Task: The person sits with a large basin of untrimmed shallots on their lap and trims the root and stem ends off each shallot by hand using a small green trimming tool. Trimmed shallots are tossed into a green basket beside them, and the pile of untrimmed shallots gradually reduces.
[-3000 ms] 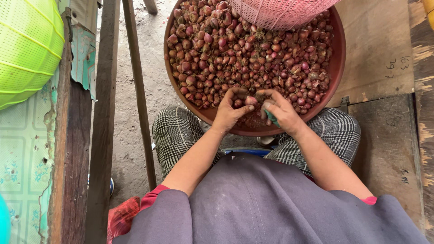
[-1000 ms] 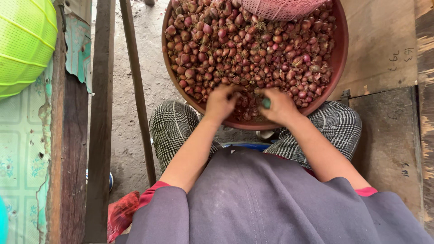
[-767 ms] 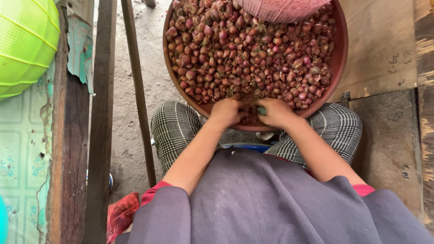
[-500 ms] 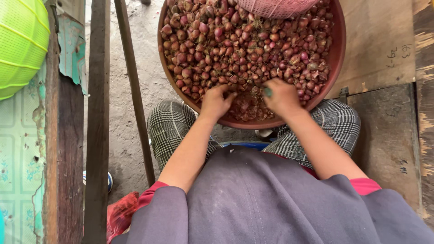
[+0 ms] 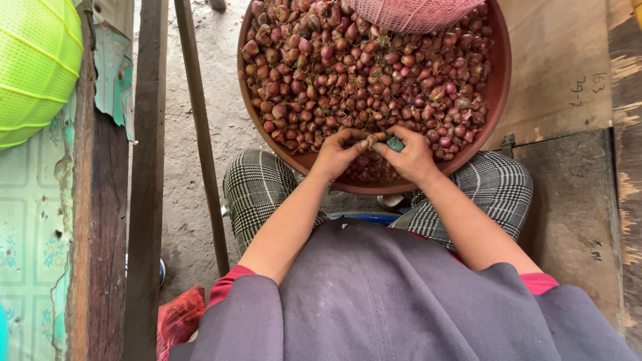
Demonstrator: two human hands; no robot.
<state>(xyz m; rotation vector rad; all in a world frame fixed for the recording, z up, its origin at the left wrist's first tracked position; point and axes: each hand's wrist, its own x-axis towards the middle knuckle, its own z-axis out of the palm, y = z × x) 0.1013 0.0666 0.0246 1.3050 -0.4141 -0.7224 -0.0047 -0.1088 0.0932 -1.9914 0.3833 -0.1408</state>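
I see both hands meeting at the near rim of the big reddish-brown basin (image 5: 501,80), which rests across the person's checked-trousered knees (image 5: 257,190), presumably so the heap stays within easy reach. The basin is piled with small red shallots (image 5: 361,73), papery skins mixed in. My left hand (image 5: 341,150) is curled narrow, fingertips pinched on one shallot (image 5: 372,138) right at the near edge of the heap. My right hand (image 5: 411,157) is closed round a small green-handled tool (image 5: 395,143), likely a little knife, thumb pressed toward the same shallot; the blade is hidden, so I cannot tell how it sits. Working low over the basin would let any trimmings fall back inside. A pink mesh basket (image 5: 414,10) sits on the far edge of the heap. To the left stand wooden posts (image 5: 150,167) and a lime-green plastic basket (image 5: 33,67); wooden boards (image 5: 568,200) lie to the right.
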